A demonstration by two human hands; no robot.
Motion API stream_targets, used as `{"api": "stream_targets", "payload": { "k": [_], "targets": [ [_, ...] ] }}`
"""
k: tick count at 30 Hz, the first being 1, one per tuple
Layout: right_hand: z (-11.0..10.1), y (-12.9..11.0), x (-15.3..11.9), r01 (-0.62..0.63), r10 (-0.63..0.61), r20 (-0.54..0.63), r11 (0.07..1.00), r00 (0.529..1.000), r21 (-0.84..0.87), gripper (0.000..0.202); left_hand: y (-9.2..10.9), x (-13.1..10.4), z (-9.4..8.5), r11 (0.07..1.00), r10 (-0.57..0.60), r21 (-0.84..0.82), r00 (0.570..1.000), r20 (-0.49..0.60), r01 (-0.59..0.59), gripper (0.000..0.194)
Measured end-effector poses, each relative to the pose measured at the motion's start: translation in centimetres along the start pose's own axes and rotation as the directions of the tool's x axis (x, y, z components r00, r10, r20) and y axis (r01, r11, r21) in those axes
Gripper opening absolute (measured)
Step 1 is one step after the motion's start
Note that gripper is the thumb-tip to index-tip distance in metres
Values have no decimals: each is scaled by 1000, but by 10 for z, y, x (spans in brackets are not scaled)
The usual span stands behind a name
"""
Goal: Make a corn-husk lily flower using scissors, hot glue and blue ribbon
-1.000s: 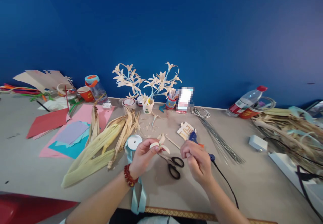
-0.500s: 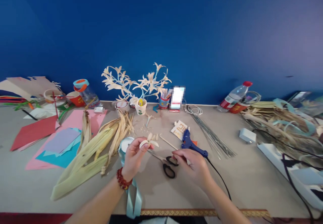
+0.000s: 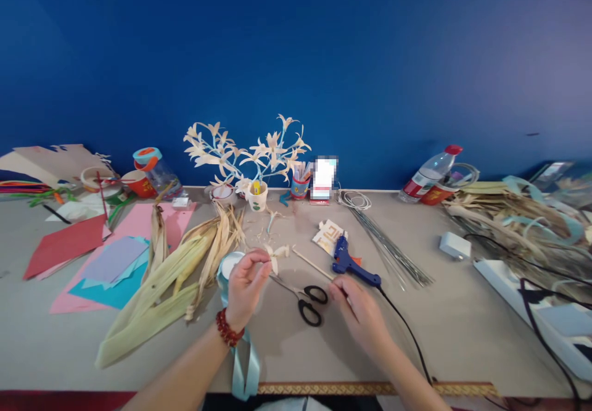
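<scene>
My left hand point(image 3: 246, 287), with a red beaded bracelet at the wrist, pinches a small cream husk flower point(image 3: 279, 252) at its fingertips. The flower's petals spread out to the right of my fingers. My right hand point(image 3: 359, 312) is closed at the near end of a thin pale stick point(image 3: 312, 261), which slants away to the upper left; the fingertips partly hide that end. Between my hands lie black-handled scissors point(image 3: 309, 303), blades towards the flower. A blue glue gun point(image 3: 354, 263) rests just beyond my right hand. Beside my left wrist is a light blue ribbon roll point(image 3: 229, 267).
Corn husks point(image 3: 152, 300) and coloured paper point(image 3: 111, 263) spread over the left side. At the back stands a white cup point(image 3: 258, 200) holding husk flowers. Metal wires point(image 3: 393, 244) lie beyond the glue gun. On the right are a power strip point(image 3: 518, 306), cables and a bottle point(image 3: 428, 176).
My right hand has moved slightly right along the stick, baring more of it. My left hand has turned, and the flower has shifted a little up and right with its petals tilted differently.
</scene>
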State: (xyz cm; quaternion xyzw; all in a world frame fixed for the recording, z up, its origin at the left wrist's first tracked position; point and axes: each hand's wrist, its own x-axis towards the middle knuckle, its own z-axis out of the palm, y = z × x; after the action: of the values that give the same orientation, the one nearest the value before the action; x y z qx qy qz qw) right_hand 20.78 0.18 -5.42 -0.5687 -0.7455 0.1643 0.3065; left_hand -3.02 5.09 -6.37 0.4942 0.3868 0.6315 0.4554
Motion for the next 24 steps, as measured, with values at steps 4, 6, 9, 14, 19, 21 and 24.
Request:
{"api": "stream_targets", "payload": {
  "k": [4,6,9,14,19,21,24],
  "targets": [
    [-6,9,-8,4,-4,-11,1000,1000,7,25,3,0,2,997,32,68,998,-46,-29,11],
    [-9,15,-14,25,-26,-16,999,1000,-43,29,5,1,3,994,36,102,998,-59,-30,11],
    [-11,22,-22,67,-67,9,986,998,-151,38,5,1,4,994,40,105,997,-65,-33,13],
    [-14,21,-25,98,-89,60,983,994,-158,24,2,1,4,998,13,66,997,-72,-9,15],
    [-24,17,-26,208,-170,211,963,963,-173,24,1,0,2,998,-23,59,995,-95,29,16],
    [-29,20,-23,218,-167,228,951,959,-221,28,1,1,2,999,-41,30,994,-100,44,17],
    [-38,32,-12,179,-160,88,939,983,-292,23,0,2,3,997,-80,-19,990,-114,79,19]
  ]
}}
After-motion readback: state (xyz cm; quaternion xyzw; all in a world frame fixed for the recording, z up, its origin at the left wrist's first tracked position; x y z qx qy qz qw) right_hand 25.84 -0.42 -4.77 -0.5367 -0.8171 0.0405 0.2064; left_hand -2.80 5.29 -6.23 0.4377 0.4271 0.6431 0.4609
